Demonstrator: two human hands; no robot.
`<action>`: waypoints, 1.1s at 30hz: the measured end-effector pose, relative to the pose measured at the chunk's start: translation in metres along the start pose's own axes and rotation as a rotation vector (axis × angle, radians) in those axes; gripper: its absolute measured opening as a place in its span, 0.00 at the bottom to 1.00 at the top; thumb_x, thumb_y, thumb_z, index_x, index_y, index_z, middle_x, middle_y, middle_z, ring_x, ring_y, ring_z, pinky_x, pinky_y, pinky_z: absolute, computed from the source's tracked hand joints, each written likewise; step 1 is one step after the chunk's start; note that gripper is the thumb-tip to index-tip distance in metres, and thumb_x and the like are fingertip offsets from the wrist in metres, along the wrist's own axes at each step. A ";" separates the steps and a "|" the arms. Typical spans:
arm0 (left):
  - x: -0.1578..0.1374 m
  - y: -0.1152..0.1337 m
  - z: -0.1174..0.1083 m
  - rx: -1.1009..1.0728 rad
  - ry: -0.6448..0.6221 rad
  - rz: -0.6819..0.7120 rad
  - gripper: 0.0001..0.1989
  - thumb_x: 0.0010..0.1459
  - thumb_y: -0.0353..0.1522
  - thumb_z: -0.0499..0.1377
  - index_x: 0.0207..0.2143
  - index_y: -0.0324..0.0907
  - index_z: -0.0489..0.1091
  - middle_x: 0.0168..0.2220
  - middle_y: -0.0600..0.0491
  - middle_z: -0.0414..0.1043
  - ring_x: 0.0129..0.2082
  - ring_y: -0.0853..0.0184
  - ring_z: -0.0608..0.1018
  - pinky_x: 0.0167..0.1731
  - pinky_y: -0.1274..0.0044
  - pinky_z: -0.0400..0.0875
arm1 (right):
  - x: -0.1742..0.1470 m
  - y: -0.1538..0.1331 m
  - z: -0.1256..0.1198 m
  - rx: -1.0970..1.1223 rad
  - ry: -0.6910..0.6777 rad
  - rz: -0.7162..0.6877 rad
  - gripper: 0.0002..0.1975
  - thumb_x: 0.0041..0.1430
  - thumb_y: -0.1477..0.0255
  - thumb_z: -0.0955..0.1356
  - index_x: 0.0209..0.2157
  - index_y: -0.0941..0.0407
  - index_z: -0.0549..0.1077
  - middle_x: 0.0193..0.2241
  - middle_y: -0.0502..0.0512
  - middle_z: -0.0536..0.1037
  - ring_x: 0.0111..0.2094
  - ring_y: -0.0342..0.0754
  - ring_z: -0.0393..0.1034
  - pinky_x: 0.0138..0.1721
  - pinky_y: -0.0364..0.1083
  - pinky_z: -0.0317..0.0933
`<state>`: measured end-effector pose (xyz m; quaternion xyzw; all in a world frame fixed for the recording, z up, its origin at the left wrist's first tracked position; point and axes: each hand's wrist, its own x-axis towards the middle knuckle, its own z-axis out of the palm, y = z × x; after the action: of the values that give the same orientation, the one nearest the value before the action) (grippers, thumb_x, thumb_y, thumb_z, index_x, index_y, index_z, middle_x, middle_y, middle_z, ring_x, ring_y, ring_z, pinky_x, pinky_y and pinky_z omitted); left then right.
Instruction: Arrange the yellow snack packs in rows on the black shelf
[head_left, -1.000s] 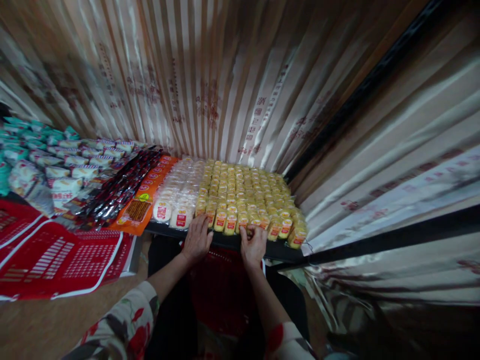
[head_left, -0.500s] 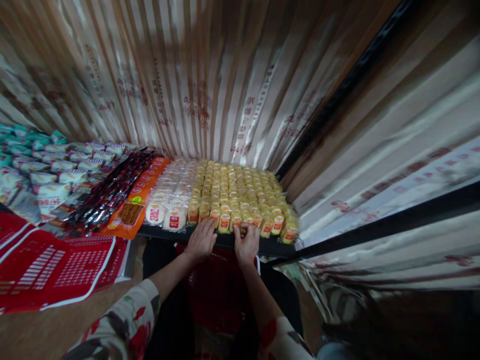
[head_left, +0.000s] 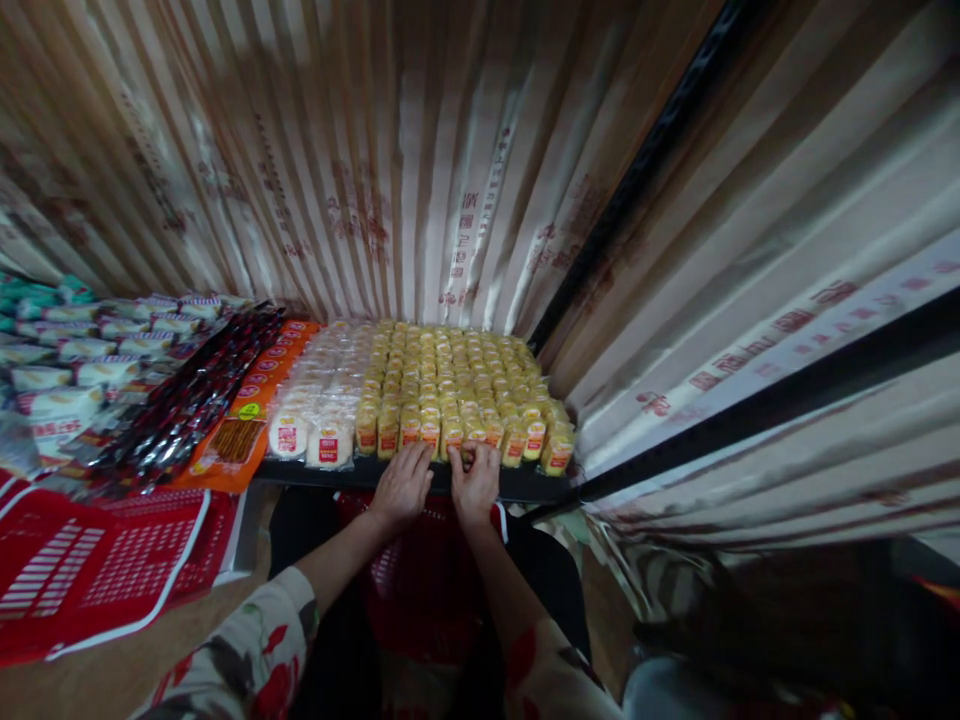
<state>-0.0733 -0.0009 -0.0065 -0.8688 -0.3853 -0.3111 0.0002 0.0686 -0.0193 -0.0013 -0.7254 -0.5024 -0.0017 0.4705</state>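
Rows of small yellow cakes in clear wrappers with red labels (head_left: 450,385) stand packed on a dark shelf (head_left: 300,468). At the front edge, my left hand (head_left: 403,485) rests its outstretched fingers against the lower front of the cakes, and nothing shows in its grasp. Just to its right, my right hand (head_left: 475,485) has its fingers curled in toward the thumb, touching the front row; whether a cake is pinched there is hidden. White round wrapped cakes (head_left: 327,440) sit left of the yellow ones.
An orange snack packet (head_left: 232,440), dark shiny packets (head_left: 187,400) and white bags (head_left: 105,372) line the shelf leftward. Red baskets (head_left: 112,550) stand below it, one under my hands. Pleated printed cloth (head_left: 420,200) hangs behind, and a dark frame bar (head_left: 780,400) runs along the right.
The view has shifted slightly, so the shelf appears farther left. Both hands stay at the front row of yellow cakes, with little visible change in their fingers.
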 end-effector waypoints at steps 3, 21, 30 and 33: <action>0.003 0.009 -0.005 -0.057 -0.008 0.049 0.19 0.62 0.29 0.43 0.52 0.34 0.64 0.49 0.40 0.67 0.51 0.60 0.68 0.51 0.64 0.66 | -0.001 0.001 0.000 0.059 -0.007 0.022 0.14 0.58 0.59 0.61 0.34 0.56 0.68 0.36 0.57 0.67 0.37 0.49 0.64 0.39 0.48 0.63; 0.025 0.056 0.011 -0.115 -0.017 0.009 0.18 0.61 0.27 0.45 0.50 0.33 0.65 0.48 0.41 0.68 0.50 0.61 0.70 0.52 0.68 0.68 | 0.005 0.016 -0.020 0.291 -0.098 0.013 0.14 0.53 0.76 0.58 0.39 0.57 0.70 0.37 0.57 0.72 0.39 0.47 0.67 0.45 0.48 0.63; 0.031 0.071 0.021 -0.326 -0.149 -0.054 0.23 0.57 0.23 0.44 0.55 0.33 0.61 0.55 0.41 0.64 0.57 0.64 0.66 0.56 0.69 0.64 | -0.001 0.035 -0.038 0.259 -0.027 -0.015 0.20 0.54 0.77 0.57 0.45 0.59 0.72 0.42 0.61 0.72 0.45 0.48 0.67 0.48 0.50 0.64; 0.030 0.071 0.026 -0.381 -0.173 -0.094 0.25 0.55 0.22 0.44 0.55 0.35 0.60 0.56 0.42 0.62 0.58 0.64 0.64 0.57 0.67 0.63 | -0.004 0.041 -0.034 0.217 -0.062 -0.056 0.25 0.54 0.80 0.56 0.52 0.59 0.68 0.50 0.62 0.69 0.54 0.49 0.62 0.55 0.52 0.59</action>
<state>0.0035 -0.0243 0.0052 -0.8576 -0.3583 -0.3024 -0.2116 0.1125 -0.0477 -0.0116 -0.6556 -0.5339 0.0617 0.5304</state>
